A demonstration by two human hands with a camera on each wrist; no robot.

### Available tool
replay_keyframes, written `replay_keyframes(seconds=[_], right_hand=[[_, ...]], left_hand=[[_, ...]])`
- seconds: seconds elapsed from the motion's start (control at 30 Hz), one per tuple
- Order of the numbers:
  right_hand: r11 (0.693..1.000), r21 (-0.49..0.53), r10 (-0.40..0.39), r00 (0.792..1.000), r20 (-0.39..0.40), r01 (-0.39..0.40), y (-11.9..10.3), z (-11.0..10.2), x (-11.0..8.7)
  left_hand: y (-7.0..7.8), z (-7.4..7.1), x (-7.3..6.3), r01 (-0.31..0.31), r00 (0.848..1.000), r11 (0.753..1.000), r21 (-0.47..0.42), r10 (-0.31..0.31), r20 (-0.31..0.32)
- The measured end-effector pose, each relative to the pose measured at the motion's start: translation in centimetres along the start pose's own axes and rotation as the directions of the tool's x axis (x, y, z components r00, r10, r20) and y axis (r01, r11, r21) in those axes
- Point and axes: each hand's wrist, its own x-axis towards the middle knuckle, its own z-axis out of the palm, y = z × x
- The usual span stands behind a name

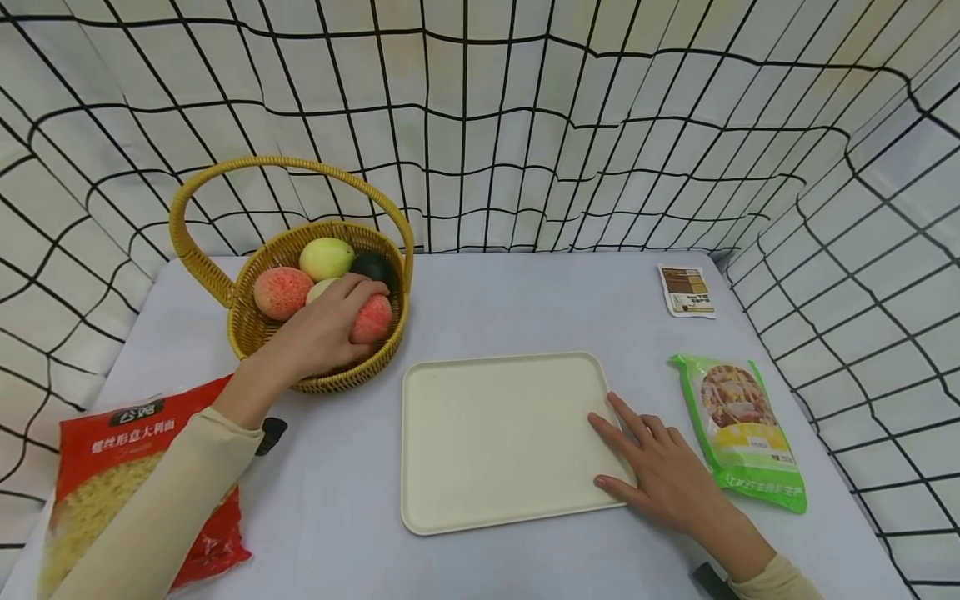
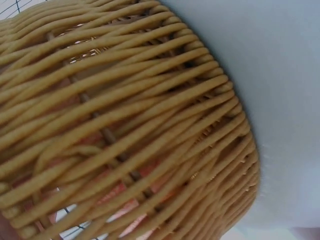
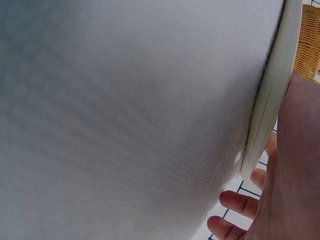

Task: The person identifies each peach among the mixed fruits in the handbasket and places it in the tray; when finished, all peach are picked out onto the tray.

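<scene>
Left hand [image 1: 324, 327] grips a peach [image 1: 373, 318], basket [image 1: 348, 380] around those fingers; right hand [image 1: 663, 473] kinda touches a tray [image 1: 502, 442], fingers spread.

A white table [image 1: 330, 508] carries a red bag of pasta [image 1: 108, 475] at the near left, pale yellow pieces showing in its lower part. On the right lies a green food packet [image 1: 742, 429] with a printed picture; beyond it sits a small white-and-brown sachet [image 1: 687, 292]. Black netting [image 1: 465, 118] rises along the far edge and both sides, white sheeting [image 1: 446, 79] behind it
</scene>
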Motion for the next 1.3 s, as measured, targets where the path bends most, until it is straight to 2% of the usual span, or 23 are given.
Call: replay_keyframes(seconds=[0.23, 0.63, 0.97, 1.3], right_hand=[[1.0, -0.001, 0.002, 1.0, 0.009, -0.002, -0.1, 0.0, 0.0], [1.0, -0.012, 0.006, 1.0, 0.015, -0.006, -0.2, 0.0, -0.1], [1.0, -0.008, 0.005, 1.0, 0.016, -0.004, -0.2, -0.1, 0.0], [1.0, -0.004, -0.005, 1.0, 0.0, 0.005, -0.3, -0.3, 0.1]], left_hand=[[-0.1, -0.2, -0.2, 0.022, 0.995, 0.996, -0.081, -0.03, -0.099], [0.7, -1.0, -1.3, 0.038, 0.984, 0.988, -0.152, -0.063, -0.164], [1.2, -1.1, -2.3, -0.002, 0.974, 0.989, -0.15, -0.032, -0.225], [2.0, -0.8, -3.1, -0.066, 0.958, 0.99, -0.125, 0.028, -0.285]])
